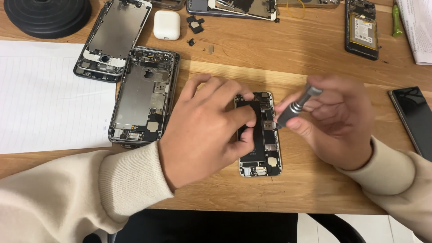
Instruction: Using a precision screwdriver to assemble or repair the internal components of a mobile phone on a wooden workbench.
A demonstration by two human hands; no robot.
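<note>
Beneath both hands, small opened phone chassis with exposed black internals [263, 148], left hand [204, 130] pinching its edge, right hand [335, 119] closed around grey metal precision screwdriver [298, 105], tip on board.

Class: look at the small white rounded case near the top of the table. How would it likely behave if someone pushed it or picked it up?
The white case looks smooth and glossy, so it would probably slide easily on the wooden table and feel slippery. It lies flat with rounded corners, so it seems unlikely to tip or roll. It looks like a stiff shell, probably light.
</note>
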